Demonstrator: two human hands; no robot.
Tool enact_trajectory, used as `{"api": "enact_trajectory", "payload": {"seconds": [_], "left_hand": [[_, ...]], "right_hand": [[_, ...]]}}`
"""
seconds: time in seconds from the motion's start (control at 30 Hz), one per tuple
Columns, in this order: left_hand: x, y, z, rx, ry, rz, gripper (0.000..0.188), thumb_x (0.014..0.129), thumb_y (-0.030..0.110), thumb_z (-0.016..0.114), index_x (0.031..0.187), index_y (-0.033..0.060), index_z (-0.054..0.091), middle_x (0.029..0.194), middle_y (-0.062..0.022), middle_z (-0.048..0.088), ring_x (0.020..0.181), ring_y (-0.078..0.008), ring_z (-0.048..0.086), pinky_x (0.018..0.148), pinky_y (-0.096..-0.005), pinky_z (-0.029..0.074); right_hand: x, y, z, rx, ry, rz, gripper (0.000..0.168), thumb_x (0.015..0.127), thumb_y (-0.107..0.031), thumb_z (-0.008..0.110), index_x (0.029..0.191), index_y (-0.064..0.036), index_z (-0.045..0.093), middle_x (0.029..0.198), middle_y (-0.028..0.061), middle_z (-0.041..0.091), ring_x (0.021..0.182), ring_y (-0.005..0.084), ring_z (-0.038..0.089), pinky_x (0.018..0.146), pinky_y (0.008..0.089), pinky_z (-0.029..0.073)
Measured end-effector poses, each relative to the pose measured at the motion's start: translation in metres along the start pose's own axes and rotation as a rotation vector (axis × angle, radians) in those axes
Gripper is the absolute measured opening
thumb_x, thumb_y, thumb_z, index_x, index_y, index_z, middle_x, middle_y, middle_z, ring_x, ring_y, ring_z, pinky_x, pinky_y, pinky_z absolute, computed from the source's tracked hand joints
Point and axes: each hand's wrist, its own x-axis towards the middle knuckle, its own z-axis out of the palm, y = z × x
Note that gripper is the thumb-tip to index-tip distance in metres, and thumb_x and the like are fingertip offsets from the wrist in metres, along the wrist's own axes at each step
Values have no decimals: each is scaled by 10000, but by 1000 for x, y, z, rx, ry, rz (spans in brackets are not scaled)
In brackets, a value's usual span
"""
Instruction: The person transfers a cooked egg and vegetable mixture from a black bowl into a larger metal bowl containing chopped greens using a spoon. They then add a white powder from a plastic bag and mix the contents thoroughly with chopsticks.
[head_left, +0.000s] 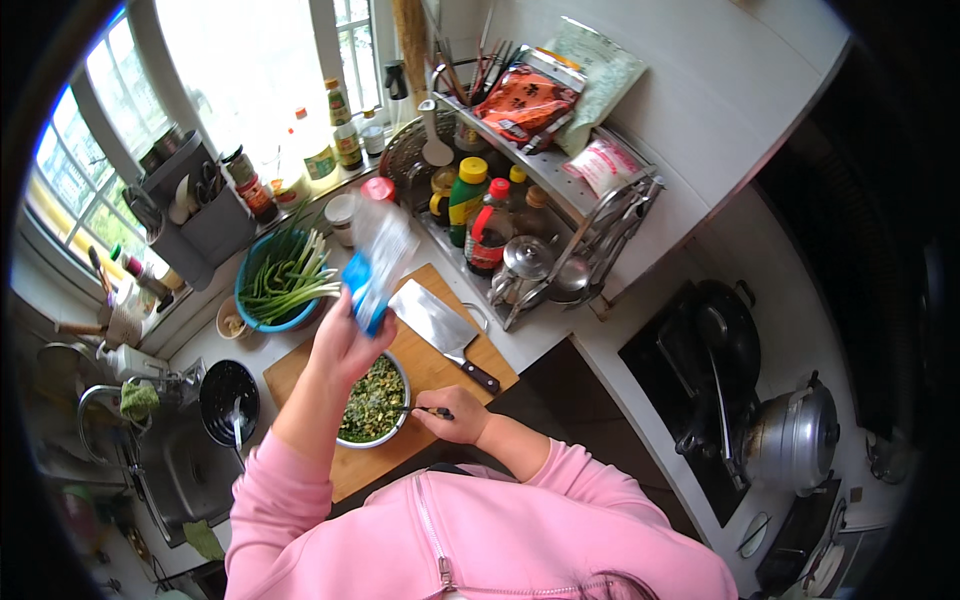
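Note:
A clear and blue plastic packet (367, 289), blurred, is gripped in my left hand (349, 337) above the board. My right hand (454, 416) holds dark chopsticks (435, 412) whose far ends reach the rim of a round bowl. That bowl holds a chopped green and pale yellow mixture (375, 401) and stands on the wooden cutting board (360, 474). Beyond it on the same board lies a cleaver (435, 319), its dark handle towards the right. The exact contents of the packet cannot be made out.
A blue basin (244, 296) of green onions stands beside a small bowl of garlic (234, 319). The sink (187, 472) and a black pan (229, 401) are at left. A metal rack (525, 161) holds bottles and bags. A large pot (791, 442) stands by the stove at right.

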Motion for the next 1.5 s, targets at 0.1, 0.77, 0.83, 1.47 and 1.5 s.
{"api": "enact_trajectory", "payload": {"seconds": [0.1, 0.77, 0.83, 1.47, 1.5], "left_hand": [[72, -19, 89, 40, -212, -23, 331, 983, 382, 354, 1094, 99, 485, 964, -103, 559, 871, -242, 545, 687, -370, 489], [-87, 19, -137, 1333, 937, 984, 178, 822, 49, 508, 1000, 35, 509, 912, -74, 555, 799, -170, 539, 721, -292, 452], [-130, -2, -211, 1553, 1126, 1035, 221, 815, 59, 501, 1035, 68, 478, 913, -28, 517, 769, -121, 508, 649, -279, 453], [-120, -58, -197, 608, 707, 350, 180, 925, 17, 440, 1087, 26, 362, 892, -130, 622, 708, -211, 666, 585, -316, 586], [-120, -56, -194, 610, 714, 341, 190, 925, 18, 440, 1098, 23, 362, 897, -131, 622, 708, -212, 667, 581, -306, 584]], "right_hand": [[-1, 14, 0, 25, 7, 27, 169, 796, -140, 620, 692, -43, 528, 649, 171, 538, 626, 364, 538, 544, 399, 407], [30, 14, -10, 323, 21, 209, 174, 894, -98, 509, 773, 3, 584, 602, 52, 582, 495, 90, 541, 463, 229, 424], [33, 19, -7, 310, 64, 322, 166, 866, -94, 533, 735, -2, 579, 563, 81, 580, 520, 164, 578, 508, 289, 439], [69, 50, 66, 315, -302, 88, 111, 817, -71, 624, 862, 27, 651, 747, 106, 650, 665, 179, 622, 608, 295, 488], [68, 48, 59, 205, -309, -78, 107, 803, -72, 635, 852, 22, 653, 778, 133, 663, 690, 223, 644, 631, 323, 500]]}}
